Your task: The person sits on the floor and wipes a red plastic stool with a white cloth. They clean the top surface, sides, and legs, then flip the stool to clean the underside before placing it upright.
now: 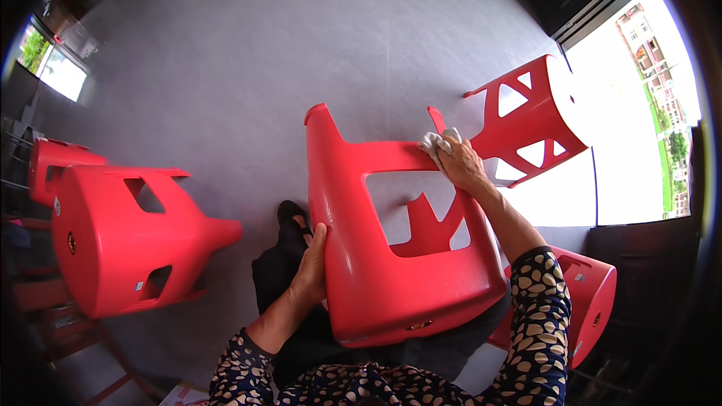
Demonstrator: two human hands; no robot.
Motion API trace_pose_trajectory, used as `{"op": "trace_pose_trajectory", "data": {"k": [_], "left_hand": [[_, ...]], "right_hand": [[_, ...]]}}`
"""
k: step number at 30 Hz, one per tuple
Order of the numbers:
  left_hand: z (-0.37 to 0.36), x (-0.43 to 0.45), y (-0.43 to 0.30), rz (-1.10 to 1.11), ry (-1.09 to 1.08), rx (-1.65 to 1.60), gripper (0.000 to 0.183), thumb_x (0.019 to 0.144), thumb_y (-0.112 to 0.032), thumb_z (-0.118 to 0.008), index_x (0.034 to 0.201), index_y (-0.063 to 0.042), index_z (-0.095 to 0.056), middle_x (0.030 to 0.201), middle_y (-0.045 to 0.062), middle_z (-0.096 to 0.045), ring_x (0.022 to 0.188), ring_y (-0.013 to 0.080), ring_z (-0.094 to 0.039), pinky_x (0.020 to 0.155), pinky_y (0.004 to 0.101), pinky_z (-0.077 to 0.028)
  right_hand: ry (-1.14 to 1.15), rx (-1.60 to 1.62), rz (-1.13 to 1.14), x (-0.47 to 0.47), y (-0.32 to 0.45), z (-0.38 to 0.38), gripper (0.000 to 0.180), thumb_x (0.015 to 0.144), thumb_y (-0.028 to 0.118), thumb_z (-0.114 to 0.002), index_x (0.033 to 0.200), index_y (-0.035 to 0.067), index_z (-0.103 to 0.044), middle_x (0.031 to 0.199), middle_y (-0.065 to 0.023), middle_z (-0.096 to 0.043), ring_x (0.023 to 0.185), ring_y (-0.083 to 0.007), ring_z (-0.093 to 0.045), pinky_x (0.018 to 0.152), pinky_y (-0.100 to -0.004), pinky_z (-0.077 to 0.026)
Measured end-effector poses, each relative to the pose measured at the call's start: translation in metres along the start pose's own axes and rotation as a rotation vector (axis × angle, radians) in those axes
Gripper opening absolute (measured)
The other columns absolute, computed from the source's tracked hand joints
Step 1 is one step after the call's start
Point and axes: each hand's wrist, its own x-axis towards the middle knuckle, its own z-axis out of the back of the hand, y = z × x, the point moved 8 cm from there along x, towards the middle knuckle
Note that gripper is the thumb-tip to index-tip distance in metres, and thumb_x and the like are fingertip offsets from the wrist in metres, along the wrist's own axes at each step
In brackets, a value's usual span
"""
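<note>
Before me a red plastic stool [372,282] lies tipped over my lap, its seat towards me and its legs pointing away. My left hand [311,270] grips the stool's left side, thumb on the outer face and fingers hidden behind it. A crumpled whitish cloth [437,142] is in my right hand [462,162], pressed against the stool's crossbar near the right leg. Through the large opening in the stool's side I see the floor and part of its opposite wall.
Left stands a large red stool [130,248], with another red stool [65,152] behind it. A red stool [530,113] is at the right, before a bright doorway [615,141]. One more stool [592,304] sits by my right elbow. Grey floor [254,56] extends ahead.
</note>
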Motion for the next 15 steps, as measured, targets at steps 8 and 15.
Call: {"op": "trace_pose_trajectory", "data": {"k": [8, 15], "left_hand": [[0.017, 0.006, 0.017, -0.012, 0.012, 0.049, 0.069, 0.097, -0.062, -0.043, 0.126, -0.001, -0.056, 0.114, 0.012, -0.065, 0.099, 0.0202, -0.065, 0.087, 0.0343, -0.055], [0.013, 0.002, 0.018, 0.098, -0.083, -0.100, 0.062, 0.099, -0.057, -0.047, 0.127, -0.002, -0.056, 0.112, 0.011, -0.065, 0.097, 0.0188, -0.065, 0.085, 0.0330, -0.055]], "right_hand": [[0.035, -0.130, 0.223, 0.002, 0.100, -0.031, 0.041, 0.094, 0.046, -0.054, 0.126, 0.022, -0.060, 0.121, -0.0186, -0.058, 0.111, -0.0392, -0.059, 0.093, -0.0518, -0.047], [0.235, -0.031, 0.735, -0.039, 0.186, -0.066, 0.039, 0.091, 0.044, -0.063, 0.126, 0.026, -0.061, 0.137, -0.0202, -0.049, 0.133, -0.0399, -0.044, 0.106, -0.0556, -0.038]]}}
